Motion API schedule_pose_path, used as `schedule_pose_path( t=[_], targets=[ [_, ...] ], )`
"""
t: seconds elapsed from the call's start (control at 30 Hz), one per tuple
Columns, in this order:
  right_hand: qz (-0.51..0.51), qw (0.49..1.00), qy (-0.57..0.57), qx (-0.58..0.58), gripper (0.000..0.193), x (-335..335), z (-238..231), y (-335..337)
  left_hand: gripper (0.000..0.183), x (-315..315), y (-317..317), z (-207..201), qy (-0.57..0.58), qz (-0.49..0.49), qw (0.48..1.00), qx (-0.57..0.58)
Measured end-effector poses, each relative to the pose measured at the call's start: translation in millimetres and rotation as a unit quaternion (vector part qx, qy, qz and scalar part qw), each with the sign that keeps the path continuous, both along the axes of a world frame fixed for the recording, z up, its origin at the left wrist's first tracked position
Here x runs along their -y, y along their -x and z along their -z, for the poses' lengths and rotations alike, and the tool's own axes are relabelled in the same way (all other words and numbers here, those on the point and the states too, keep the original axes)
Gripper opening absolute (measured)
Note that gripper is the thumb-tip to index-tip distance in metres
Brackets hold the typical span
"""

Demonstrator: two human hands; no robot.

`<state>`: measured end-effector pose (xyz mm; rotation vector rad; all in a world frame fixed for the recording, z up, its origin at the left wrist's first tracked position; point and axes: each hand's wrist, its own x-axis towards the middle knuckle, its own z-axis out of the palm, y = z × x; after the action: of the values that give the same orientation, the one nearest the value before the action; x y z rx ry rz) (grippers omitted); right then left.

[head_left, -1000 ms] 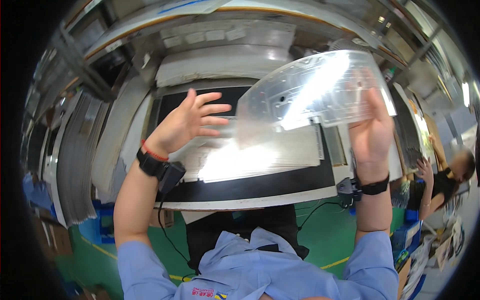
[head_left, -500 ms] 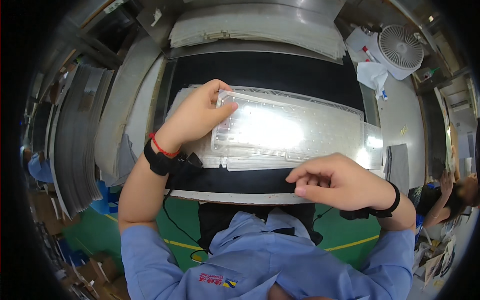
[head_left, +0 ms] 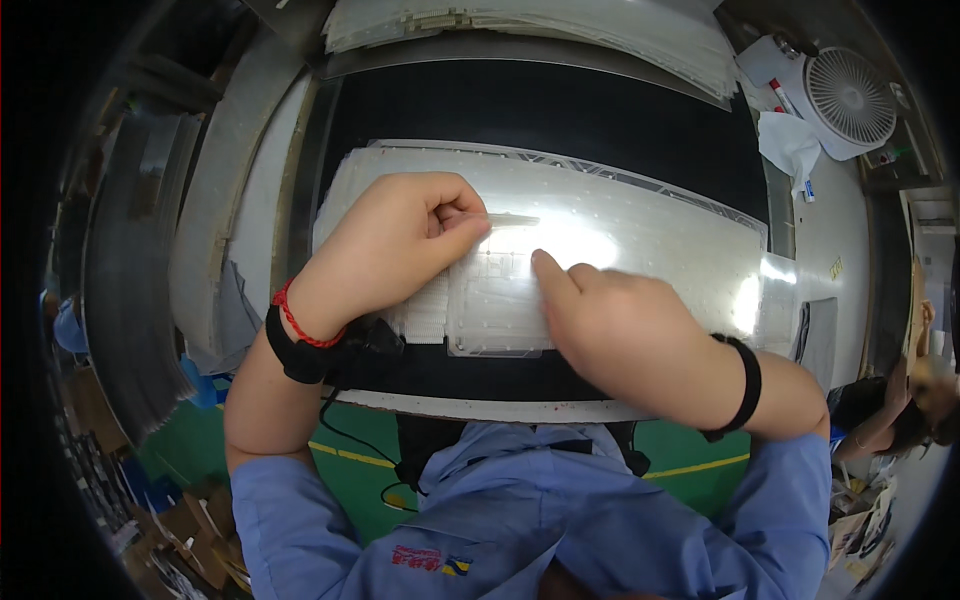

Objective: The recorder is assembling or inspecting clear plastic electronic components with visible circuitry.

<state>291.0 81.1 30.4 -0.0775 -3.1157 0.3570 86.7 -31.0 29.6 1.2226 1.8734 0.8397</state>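
A clear plastic panel (head_left: 660, 240) with small dots lies over other pale, translucent sheets on the black work surface. My left hand (head_left: 400, 235) is over its left part, thumb and fingers pinched on a thin pale strip (head_left: 515, 218) that points right; exactly what the strip is cannot be made out. My right hand (head_left: 630, 325) rests low over the panel's front, index finger stretched out to its surface near the strip. Its other fingers curl under, partly hidden, and nothing shows in them. Glare whitens the panel's middle.
Stacked sheets (head_left: 520, 22) stand behind the black mat (head_left: 430, 105). At the far right are a white fan (head_left: 850, 95), a white cloth (head_left: 790, 145) and a grey cloth (head_left: 818, 335). Tall sheet stacks (head_left: 140, 270) line the left. A co-worker's arm (head_left: 880, 420) shows at the right edge.
The panel has come down from its raised tilt to lie flatter. My left hand has shifted from its left end to the thin strip. My right hand has moved left onto the panel.
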Motion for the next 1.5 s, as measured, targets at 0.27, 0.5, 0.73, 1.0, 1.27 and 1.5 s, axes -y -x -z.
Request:
schedule_pose_path(
  t=[0.27,0.5,0.73,1.0,1.27,1.5],
  targets=[
    [-0.040,0.998,-0.035,0.023,0.054,3,-3,0,0.012,1,-3,5,-0.007,-0.012,1.000,-0.012],
    [-0.043,0.998,-0.023,0.048,0.055,3,-6,0,0.012,1,-3,5,-0.009,-0.011,1.000,-0.012],
    [-0.036,0.998,-0.017,0.055,0.050,1,-6,1,0.012,0,-3,4,-0.012,-0.008,1.000,-0.028],
    [-0.004,0.999,-0.002,0.053,0.044,0,-2,-1,0.012,1,-2,4,-0.014,-0.005,0.999,-0.033],
    [-0.086,0.991,0.092,0.030,0.053,8,-18,-8,0.013,1,-1,4,0.000,-0.003,1.000,-0.024],
    [-0.200,0.967,0.154,0.026,0.032,7,-10,-7,0.014,1,-2,2,0.012,-0.006,1.000,-0.019]
  ],
)
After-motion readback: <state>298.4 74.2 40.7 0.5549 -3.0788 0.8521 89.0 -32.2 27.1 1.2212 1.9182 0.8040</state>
